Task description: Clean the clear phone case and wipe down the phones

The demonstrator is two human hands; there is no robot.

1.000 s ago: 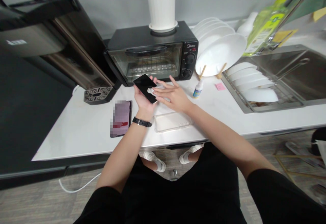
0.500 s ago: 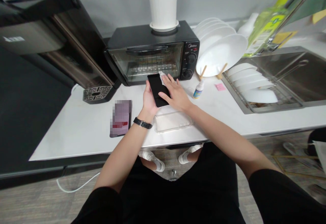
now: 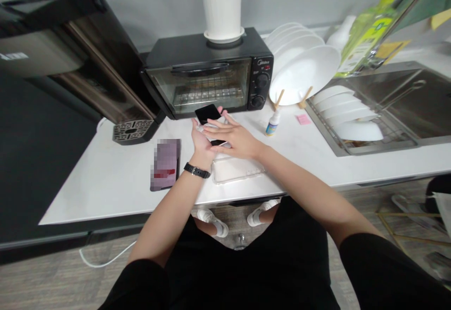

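Observation:
My left hand (image 3: 199, 142) is closed around the edges of a black-screened smartphone (image 3: 207, 112), held tilted above the counter before the oven. My right hand (image 3: 237, 140) lies across the screen, fingers stretched, pressing a crumpled white tissue (image 3: 203, 128) against it. Most of the tissue and the phone's middle are hidden under those fingers. Just below my hands a clear phone case (image 3: 237, 170) rests on the counter. To the right stands a small white spray bottle (image 3: 272, 124) with a blue and yellow label. Left of my wrist lies a second phone-like device (image 3: 166, 164), its face pixelated.
Behind my hands stands a black toaster oven (image 3: 207, 87) with a white container (image 3: 222, 9) on top. A drink dispenser (image 3: 105, 75) is at left. White plates (image 3: 305, 73) in a wooden rack, a pink sticky note (image 3: 303, 120) and a sink (image 3: 405, 136) holding bowls are at right.
My right hand has turned and slid left across the phone, bringing the tissue with it to the screen's left side. The phone now tilts differently in my left hand.

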